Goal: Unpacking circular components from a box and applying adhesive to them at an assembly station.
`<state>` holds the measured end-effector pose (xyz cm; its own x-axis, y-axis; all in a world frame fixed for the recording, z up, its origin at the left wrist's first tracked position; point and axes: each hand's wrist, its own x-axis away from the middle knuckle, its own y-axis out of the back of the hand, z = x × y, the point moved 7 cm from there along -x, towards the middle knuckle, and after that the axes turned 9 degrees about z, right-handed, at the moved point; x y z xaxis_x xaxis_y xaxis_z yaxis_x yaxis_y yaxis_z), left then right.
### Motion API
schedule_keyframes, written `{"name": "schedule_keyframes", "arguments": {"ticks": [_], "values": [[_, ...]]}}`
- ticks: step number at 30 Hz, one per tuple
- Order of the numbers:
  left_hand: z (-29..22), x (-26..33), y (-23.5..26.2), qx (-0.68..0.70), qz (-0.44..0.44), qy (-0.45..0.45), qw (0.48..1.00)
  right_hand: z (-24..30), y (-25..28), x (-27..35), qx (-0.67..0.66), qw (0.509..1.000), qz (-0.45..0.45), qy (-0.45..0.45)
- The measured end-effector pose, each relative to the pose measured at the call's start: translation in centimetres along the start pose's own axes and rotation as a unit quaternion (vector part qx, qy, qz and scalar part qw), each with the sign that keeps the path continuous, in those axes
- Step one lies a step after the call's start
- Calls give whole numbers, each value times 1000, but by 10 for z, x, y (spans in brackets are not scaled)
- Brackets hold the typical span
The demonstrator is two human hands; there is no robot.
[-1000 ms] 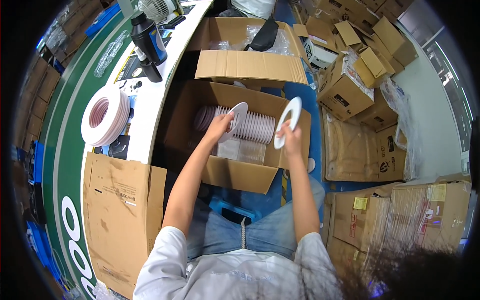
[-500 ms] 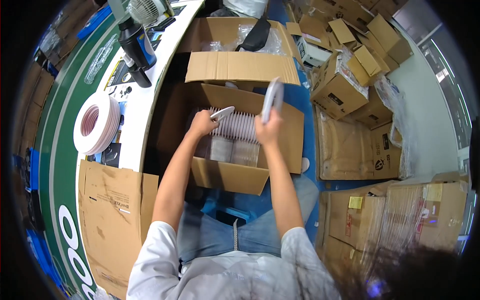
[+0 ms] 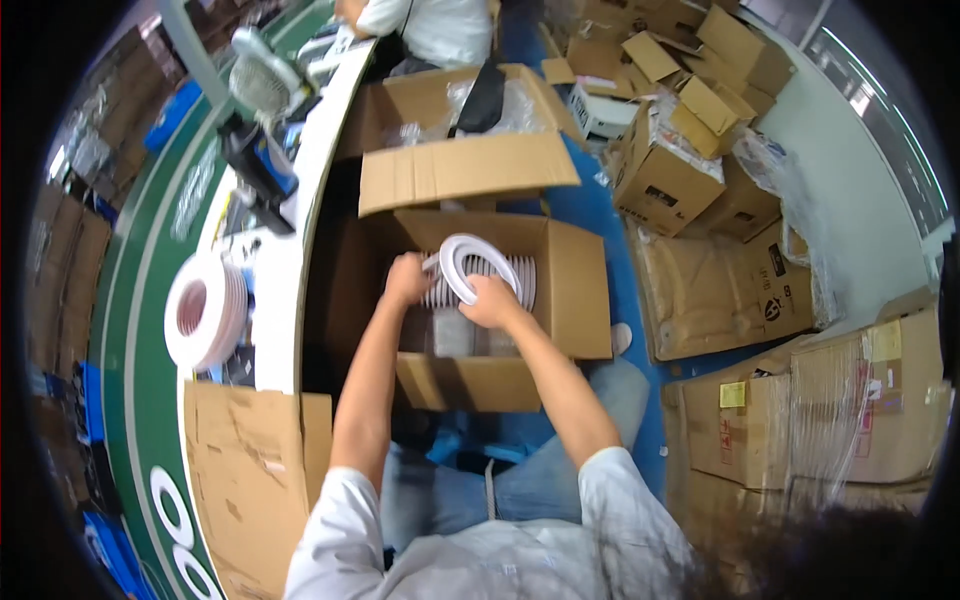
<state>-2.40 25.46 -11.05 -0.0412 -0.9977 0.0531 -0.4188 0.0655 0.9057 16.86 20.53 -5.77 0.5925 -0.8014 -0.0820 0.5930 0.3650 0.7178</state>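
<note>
My right hand (image 3: pixel 492 302) grips a flat white ring (image 3: pixel 453 262) by its lower edge, and the ring is tilted with its face toward me. Under it, a row of thin white rings (image 3: pixel 527 282) stands on edge inside an open cardboard box (image 3: pixel 578 290). My left hand (image 3: pixel 405 280) is closed at the left end of that row, with the edge of another white ring (image 3: pixel 431 263) at its fingertips. A clear plastic piece (image 3: pixel 453 332) lies in the box nearer to me. The held ring partly hides the row.
On the white table (image 3: pixel 277 310) at left are a stack of white rings (image 3: pixel 190 310), dark bottles (image 3: pixel 255 160) and a fan (image 3: pixel 262 82). Another open box (image 3: pixel 465 165) stands beyond, with a person (image 3: pixel 440 28) behind it. Cartons (image 3: pixel 665 165) line the right side.
My right hand has lowered its ring leftward over the row and turned its face toward me. My left hand has moved down slightly at the row's left end. The whole view has shifted.
</note>
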Motion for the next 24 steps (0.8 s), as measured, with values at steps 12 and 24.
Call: {"name": "schedule_keyframes", "arguments": {"ticks": [12, 24], "values": [[3, 48, 10, 140, 55, 57, 987, 10, 122, 25, -155, 921, -357, 26], [-37, 21, 23, 256, 23, 23, 966, 8, 23, -9, 13, 997, -54, 57]]}}
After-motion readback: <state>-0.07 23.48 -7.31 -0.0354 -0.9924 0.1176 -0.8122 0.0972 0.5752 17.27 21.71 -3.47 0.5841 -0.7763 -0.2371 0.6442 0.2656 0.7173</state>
